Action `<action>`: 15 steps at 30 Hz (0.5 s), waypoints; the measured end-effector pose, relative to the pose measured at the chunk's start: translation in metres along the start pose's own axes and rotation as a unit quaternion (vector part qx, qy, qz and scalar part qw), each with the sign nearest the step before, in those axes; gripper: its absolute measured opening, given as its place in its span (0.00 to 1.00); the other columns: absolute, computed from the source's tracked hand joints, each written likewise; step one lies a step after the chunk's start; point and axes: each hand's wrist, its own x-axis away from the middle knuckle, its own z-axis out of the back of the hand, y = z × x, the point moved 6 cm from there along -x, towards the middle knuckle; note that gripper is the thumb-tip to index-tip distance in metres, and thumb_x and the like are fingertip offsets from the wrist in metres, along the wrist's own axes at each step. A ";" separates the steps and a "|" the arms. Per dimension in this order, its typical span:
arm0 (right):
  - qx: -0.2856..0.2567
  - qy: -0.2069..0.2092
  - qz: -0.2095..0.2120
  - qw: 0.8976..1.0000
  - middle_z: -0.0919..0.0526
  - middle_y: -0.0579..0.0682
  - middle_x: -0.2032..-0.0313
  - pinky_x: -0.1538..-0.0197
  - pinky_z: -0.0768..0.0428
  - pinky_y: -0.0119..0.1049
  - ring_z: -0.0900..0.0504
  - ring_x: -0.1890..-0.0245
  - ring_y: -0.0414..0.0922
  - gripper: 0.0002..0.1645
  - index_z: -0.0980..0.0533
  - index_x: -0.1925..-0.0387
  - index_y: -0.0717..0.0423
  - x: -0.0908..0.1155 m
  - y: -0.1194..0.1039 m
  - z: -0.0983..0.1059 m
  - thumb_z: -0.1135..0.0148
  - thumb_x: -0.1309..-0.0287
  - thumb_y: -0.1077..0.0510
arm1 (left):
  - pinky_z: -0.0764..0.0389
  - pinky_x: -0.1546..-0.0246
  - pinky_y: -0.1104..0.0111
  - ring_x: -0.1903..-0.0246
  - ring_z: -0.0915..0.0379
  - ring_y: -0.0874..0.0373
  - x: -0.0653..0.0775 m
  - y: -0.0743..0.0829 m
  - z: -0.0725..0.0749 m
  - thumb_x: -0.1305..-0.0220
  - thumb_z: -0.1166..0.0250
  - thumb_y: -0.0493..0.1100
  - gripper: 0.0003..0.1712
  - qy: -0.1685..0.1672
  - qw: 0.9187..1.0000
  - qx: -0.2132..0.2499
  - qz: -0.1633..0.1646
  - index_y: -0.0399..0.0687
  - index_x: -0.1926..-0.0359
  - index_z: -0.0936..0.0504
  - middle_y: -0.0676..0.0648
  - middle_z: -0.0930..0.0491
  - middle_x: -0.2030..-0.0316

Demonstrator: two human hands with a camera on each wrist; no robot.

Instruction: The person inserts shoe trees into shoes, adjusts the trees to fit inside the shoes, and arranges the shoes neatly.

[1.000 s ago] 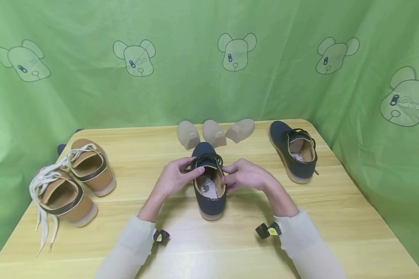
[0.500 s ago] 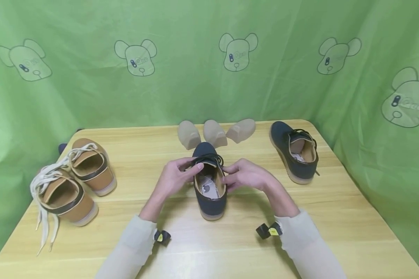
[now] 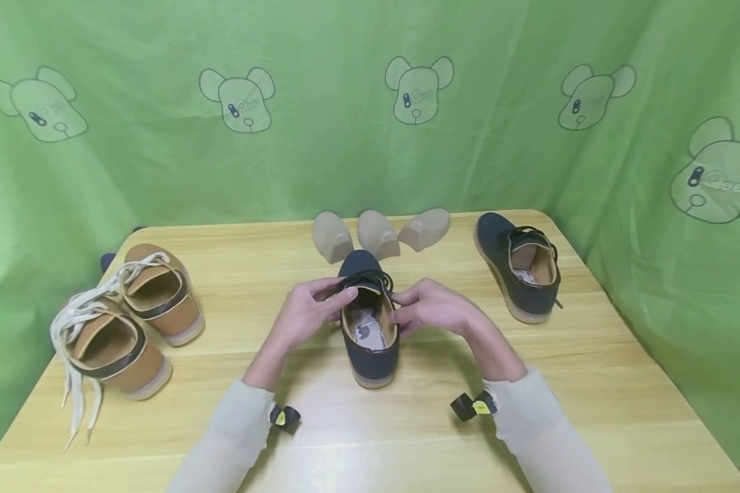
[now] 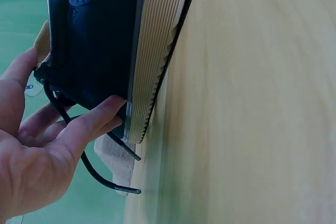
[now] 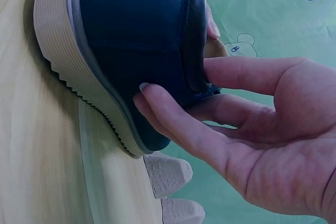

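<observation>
A dark blue lace-up shoe (image 3: 374, 364) stands at the middle of the table, toe pointing away, its opening showing a tan lining and a pale printed insole. My left hand (image 3: 308, 309) grips its left side, thumb at the tongue edge and fingers on the outside. On the other side my right hand (image 3: 436, 307) pinches the collar, thumb at the inner rim. In the left wrist view, black laces (image 4: 92, 169) hang past the fingers of the left hand (image 4: 52, 150). The right wrist view shows the right hand's fingertips (image 5: 155, 95) against the shoe's dark upper (image 5: 131, 17).
Three beige shoe inserts (image 3: 377, 234) lie behind the toe. A matching dark blue shoe (image 3: 530, 298) stands at the right, with a similar insert inside. Two tan shoes (image 3: 185, 315) with white laces (image 3: 80, 322) stand at the left. A green curtain (image 3: 333, 157) surrounds the table (image 3: 592, 411).
Both hands keep their hold on the dark blue shoe and it stays in place. Only a slight shift of the whole head view shows.
</observation>
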 end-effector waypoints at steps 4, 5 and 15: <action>0.015 -0.002 0.003 1.000 0.19 0.68 0.43 0.49 0.13 0.45 0.10 0.62 0.54 0.28 0.26 0.38 0.70 0.001 0.000 0.002 0.35 0.38 0.62 | 0.12 0.57 0.62 0.56 0.12 0.49 0.000 -0.001 0.000 0.45 0.26 0.66 0.35 -0.005 1.000 -0.002 0.007 0.54 0.41 0.16 0.46 0.14 0.46; 0.020 -0.002 0.003 1.000 0.18 0.67 0.43 0.49 0.13 0.45 0.10 0.62 0.54 0.28 0.25 0.38 0.69 0.001 0.000 0.003 0.35 0.38 0.62 | 0.12 0.57 0.62 0.56 0.12 0.49 0.000 -0.001 0.000 0.45 0.26 0.66 0.35 -0.006 1.000 -0.002 0.009 0.54 0.41 0.16 0.46 0.14 0.46; 0.088 0.032 0.000 0.996 0.12 0.59 0.50 0.44 0.16 0.49 0.12 0.55 0.58 0.35 0.25 0.35 0.62 -0.005 0.000 0.023 0.30 0.39 0.48 | 0.12 0.57 0.63 0.54 0.13 0.52 0.001 0.001 0.002 0.44 0.26 0.64 0.34 -0.007 1.000 -0.014 0.007 0.55 0.40 0.17 0.47 0.15 0.44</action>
